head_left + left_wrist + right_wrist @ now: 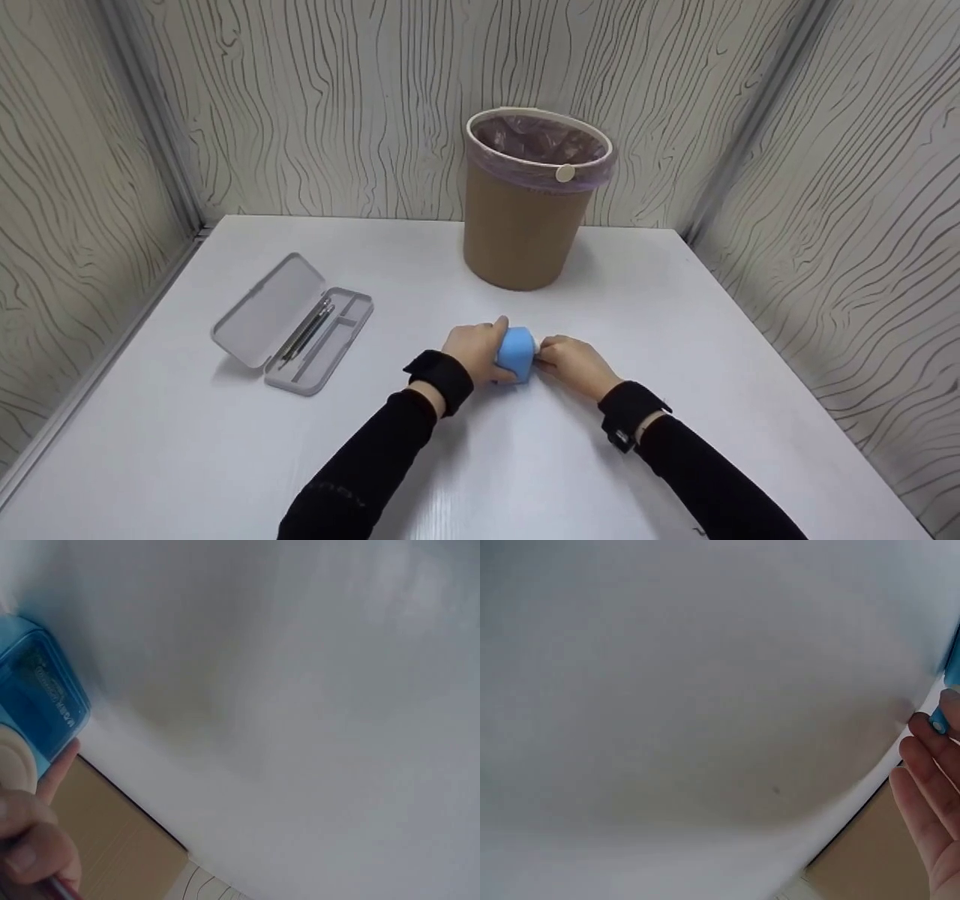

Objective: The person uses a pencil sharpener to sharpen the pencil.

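Near the middle of the white table, my left hand [474, 351] grips a light blue pencil sharpener [516, 351], with fingers over its far side and thumb at the near side. In the left wrist view the see-through blue shavings drawer [45, 694] shows with pale lettering, beside a cream round disc [15, 759]. At the sharpener's right side, my right hand [576, 364] pinches a small part by the white piece. In the right wrist view that part is a small blue handle [937, 721] with a pale round end, between thumb and index finger; the other fingers extend.
A grey pencil case [330, 352] lies with its lid raised at the left, several pencils [306, 331] in one compartment. Behind the hands stands a brown bin [517, 232] lined with a purple bag. Wood-patterned walls [337, 105] enclose the table [637, 300] at the back and sides.
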Available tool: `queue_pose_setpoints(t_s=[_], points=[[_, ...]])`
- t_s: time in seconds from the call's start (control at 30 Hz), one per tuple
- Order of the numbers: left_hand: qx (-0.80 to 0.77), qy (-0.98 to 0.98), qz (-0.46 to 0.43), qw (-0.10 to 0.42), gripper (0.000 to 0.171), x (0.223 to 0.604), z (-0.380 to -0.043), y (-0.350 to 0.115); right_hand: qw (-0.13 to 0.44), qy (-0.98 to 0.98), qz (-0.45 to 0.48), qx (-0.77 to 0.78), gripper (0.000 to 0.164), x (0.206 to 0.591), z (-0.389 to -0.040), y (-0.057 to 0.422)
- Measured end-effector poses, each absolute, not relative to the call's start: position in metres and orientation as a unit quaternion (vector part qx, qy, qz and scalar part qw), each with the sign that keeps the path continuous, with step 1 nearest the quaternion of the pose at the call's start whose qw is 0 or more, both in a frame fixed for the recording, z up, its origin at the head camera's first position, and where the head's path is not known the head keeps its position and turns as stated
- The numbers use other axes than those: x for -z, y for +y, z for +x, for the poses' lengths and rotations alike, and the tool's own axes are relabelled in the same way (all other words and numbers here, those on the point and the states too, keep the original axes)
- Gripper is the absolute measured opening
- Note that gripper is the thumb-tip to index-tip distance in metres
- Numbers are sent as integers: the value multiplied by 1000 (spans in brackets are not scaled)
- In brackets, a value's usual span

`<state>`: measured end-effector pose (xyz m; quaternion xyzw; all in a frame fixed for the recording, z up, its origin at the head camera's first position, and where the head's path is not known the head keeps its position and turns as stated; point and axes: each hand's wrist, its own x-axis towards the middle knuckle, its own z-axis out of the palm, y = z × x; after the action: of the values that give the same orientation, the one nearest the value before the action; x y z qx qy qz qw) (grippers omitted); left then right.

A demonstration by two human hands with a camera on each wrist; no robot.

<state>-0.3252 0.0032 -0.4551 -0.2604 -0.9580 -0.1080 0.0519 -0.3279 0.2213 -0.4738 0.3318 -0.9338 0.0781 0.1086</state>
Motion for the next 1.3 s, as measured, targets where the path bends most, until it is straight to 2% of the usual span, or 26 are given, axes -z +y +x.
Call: queue_pose_setpoints(t_s=[0.2,0.43,0.57,0.83,1.1,1.3], points=[[106,-959,-259,49,79,453,-329,1,96,-927,351,-93,15,471,-325,225],[112,-956,-267,44,74,452,-332,-2,29,-928,336,-156,14,461,-325,226],[110,-956,-270,30,74,451,-334,-3,11,-927,337,-166,16,459,-329,226],[106,-955,-277,23,73,452,-341,4,-28,-937,306,-167,29,442,-335,231],[96,-958,-270,33,77,452,-347,12,-64,-944,278,-166,64,416,-346,227],[99,-957,-267,52,79,453,-346,16,-81,-939,295,-156,70,405,-350,218]])
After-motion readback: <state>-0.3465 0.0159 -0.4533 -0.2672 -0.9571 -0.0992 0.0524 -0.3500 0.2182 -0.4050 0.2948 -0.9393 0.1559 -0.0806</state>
